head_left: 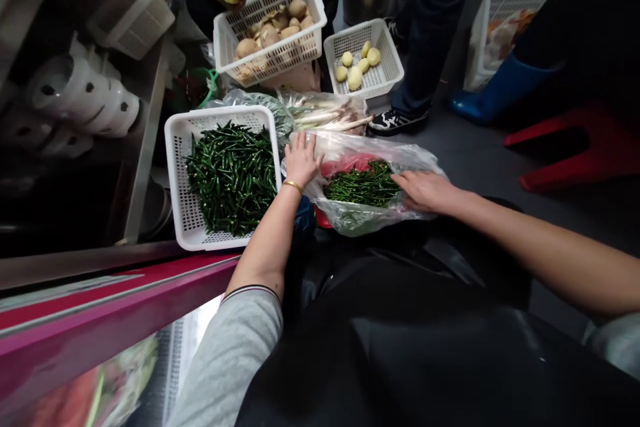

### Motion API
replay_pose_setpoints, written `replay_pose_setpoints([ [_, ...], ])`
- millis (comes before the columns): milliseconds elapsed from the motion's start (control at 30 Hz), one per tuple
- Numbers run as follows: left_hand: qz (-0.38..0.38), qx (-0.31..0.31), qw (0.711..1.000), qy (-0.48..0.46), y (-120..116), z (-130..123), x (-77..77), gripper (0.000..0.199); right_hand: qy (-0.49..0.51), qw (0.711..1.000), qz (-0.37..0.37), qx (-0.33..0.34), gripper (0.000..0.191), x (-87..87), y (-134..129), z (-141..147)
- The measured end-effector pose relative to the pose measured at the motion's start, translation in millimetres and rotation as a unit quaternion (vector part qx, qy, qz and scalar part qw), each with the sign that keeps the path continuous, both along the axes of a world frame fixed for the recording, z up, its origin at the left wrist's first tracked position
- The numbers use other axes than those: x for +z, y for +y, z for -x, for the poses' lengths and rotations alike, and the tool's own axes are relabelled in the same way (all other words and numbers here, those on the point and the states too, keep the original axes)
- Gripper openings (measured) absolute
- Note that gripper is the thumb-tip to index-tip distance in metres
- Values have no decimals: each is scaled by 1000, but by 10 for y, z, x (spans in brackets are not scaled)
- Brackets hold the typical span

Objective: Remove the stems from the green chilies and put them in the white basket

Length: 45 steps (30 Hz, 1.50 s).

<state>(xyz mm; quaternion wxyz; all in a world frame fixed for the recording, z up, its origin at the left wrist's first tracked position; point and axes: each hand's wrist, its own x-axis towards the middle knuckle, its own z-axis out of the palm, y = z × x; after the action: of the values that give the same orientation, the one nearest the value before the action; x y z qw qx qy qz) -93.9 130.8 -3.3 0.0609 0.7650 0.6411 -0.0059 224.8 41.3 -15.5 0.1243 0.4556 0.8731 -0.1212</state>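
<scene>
My left hand (pixel 302 159) rests with its fingers apart on the left side of a clear plastic bag (pixel 350 220), close to the right rim of a white basket (pixel 171 180). Dark green chili peppers (pixel 233 177) fill much of that basket. Inside the bag lie thin green stems or peppers (pixel 363 185), with something red behind them. On the bag's right side lies my right hand (pixel 425 190), fingers stretched toward the green heap; its fingertips are partly hidden by plastic. Neither hand is closed round anything.
Beyond the bag are leeks or scallions (pixel 335 113) in plastic, a basket of brown potatoes (pixel 320 40) and one of peeled potatoes (pixel 397 73). A person's hand (pixel 233 0) holds a peeled potato. At right stand a blue boot (pixel 493 90) and a red stool (pixel 565 177).
</scene>
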Motion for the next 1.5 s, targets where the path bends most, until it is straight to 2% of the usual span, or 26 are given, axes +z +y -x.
replay_pose_setpoints([
  [100, 35, 74, 997, -12, 365, -29, 19, 63, -51, 999, 1, -5, 66, 3, 164, 151],
  [167, 108, 103, 989, -13, 394, -92, 87, 59, -64, 998, 20, -11, 63, 6, 257, 187],
  [200, 121, 101, 987, -16, 328, -135, 136, 56, -59, 998, 30, -9, 58, 13, 283, 183],
  [267, 69, 70, 994, -38, 31, -252, 244, 53, -26, 999, 36, -2, 46, 41, 286, 150],
  [333, -42, 16, 994, -98, -444, -403, 308, 53, -1, 1000, 26, -6, 35, 71, 232, 113],
  [367, -50, -33, 990, -129, -718, -483, 306, 52, -1, 1000, 20, -14, 32, 80, 195, 103],
  [400, -26, -100, 983, -154, -993, -557, 276, 50, -9, 999, 18, -25, 31, 82, 159, 99],
  [467, 76, -227, 955, -174, -1481, -664, 152, 40, -29, 999, 18, -40, 33, 64, 104, 112],
  [500, 130, -260, 941, -174, -1668, -687, 78, 36, -32, 998, 18, -43, 35, 47, 90, 126],
  [567, 199, -266, 927, -173, -1891, -674, -31, 32, -24, 999, 13, -39, 39, 12, 91, 163],
  [667, 240, -184, 921, -245, -1863, -600, -4, 26, 14, 998, 2, -66, 34, 9, 113, 229],
  [733, 262, -72, 890, -367, -1684, -605, 97, 27, 76, 989, 4, -124, 30, 60, 95, 287],
  [767, 280, -1, 853, -440, -1574, -635, 144, 31, 121, 981, 9, -153, 28, 97, 67, 325],
  [800, 298, 72, 804, -510, -1466, -682, 178, 36, 172, 970, 16, -173, 27, 136, 25, 368],
  [867, 322, 188, 691, -620, -1297, -803, 198, 42, 270, 943, 41, -190, 24, 200, -95, 469],
  [900, 315, 223, 648, -656, -1254, -864, 186, 42, 304, 931, 57, -194, 24, 218, -167, 520],
  [933, 293, 242, 628, -679, -1244, -914, 166, 39, 323, 922, 79, -199, 24, 222, -242, 564],
  [967, 261, 243, 631, -689, -1267, -950, 141, 35, 325, 917, 107, -204, 25, 216, -314, 598],
  [1000, 228, 225, 654, -686, -1315, -966, 115, 30, 310, 918, 140, -205, 27, 202, -378, 616],
  [1100, 152, 133, 751, -629, -1500, -900, 41, 19, 195, 943, 230, -139, 31, 157, -494, 575],
  [1133, 135, 118, 769, -613, -1538, -852, 14, 16, 154, 954, 232, -110, 30, 150, -497, 540],
  [1167, 124, 122, 774, -608, -1553, -801, -16, 14, 120, 966, 209, -95, 29, 147, -480, 504],
  [1233, 144, 173, 745, -628, -1528, -710, -84, 17, 72, 985, 118, -106, 32, 141, -392, 457],
  [1300, 229, 224, 682, -658, -1469, -658, -141, 19, 25, 992, 49, -116, 37, 121, -262, 466],
  [1367, 309, 248, 626, -671, -1424, -656, -162, 18, -21, 995, 44, -92, 35, 85, -146, 518],
  [1500, 361, 278, 570, -684, -1395, -778, -116, 25, -23, 995, 36, -85, 35, 66, -146, 621],
])
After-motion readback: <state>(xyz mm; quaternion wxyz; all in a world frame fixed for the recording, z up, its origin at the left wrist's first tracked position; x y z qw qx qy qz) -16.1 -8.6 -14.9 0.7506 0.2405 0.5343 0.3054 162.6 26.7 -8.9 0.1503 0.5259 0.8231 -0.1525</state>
